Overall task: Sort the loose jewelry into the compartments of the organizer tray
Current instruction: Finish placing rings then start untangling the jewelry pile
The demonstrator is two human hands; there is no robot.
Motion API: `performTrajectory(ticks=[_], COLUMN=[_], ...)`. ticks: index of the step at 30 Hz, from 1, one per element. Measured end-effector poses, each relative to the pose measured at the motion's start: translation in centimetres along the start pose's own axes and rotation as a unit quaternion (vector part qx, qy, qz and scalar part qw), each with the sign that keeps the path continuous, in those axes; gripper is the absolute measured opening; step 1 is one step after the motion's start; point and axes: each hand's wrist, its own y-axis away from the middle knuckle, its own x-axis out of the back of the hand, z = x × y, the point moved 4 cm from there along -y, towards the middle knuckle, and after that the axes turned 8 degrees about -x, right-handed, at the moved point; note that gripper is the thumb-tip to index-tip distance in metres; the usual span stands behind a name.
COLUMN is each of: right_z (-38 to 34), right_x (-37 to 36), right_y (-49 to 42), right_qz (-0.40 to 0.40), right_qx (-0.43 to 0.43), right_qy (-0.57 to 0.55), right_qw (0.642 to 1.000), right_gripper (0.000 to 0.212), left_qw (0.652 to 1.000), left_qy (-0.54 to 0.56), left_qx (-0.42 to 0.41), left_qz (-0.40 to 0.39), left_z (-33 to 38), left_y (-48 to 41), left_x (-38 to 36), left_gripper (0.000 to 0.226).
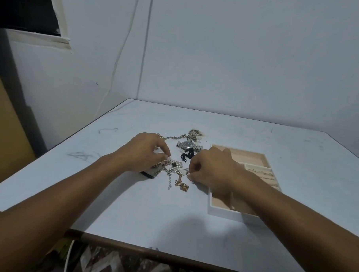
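Loose jewelry lies in a pile at the middle of the white table (130,205): a silver watch (189,145), a silver chain (172,137), a pearl piece (178,164), a gold chain (181,184) and a black item (187,156). My left hand (145,153) hovers over the pile's left side, fingertips pinching a small piece there. My right hand (212,168) pinches a small piece at the pile's right edge. The organizer tray (220,213) sits to the right, partly under my right forearm, with rings (261,173) in its slotted section.
The table stands in a corner, with walls behind and to the left. A white cable (118,57) runs down the left wall. A brown panel (4,132) stands left of the table. The table's front edge is close to me.
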Motion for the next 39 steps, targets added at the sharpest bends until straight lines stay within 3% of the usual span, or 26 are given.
performTrajectory(ticks=[7, 19, 28, 39], right_z=[-0.4, 0.0, 1.0, 1.0], right_x=[-0.5, 1.0, 2.1, 2.3], right_y=[-0.3, -0.8, -0.5, -0.3], right_qz=[-0.031, -0.047, -0.038, -0.022], right_qx=[-0.006, -0.01, 0.008, 0.008], right_qy=[-0.03, -0.094, -0.179, -0.184], right_qw=[0.999, 0.994, 0.983, 0.983], right_gripper=[0.004, 0.022, 0.013, 0.009], left_qw=[1.0, 1.0, 1.0, 0.999], left_qy=[0.001, -0.007, -0.015, 0.004], left_qx=[0.023, 0.002, 0.023, 0.034], left_qz=[-0.001, 0.008, 0.002, -0.025], left_z=[-1.0, -0.4, -1.0, -1.6], left_y=[0.3, 0.0, -0.3, -0.6], left_x=[0.3, -0.4, -0.1, -0.3], left_gripper=[0.011, 0.01, 0.009, 0.005])
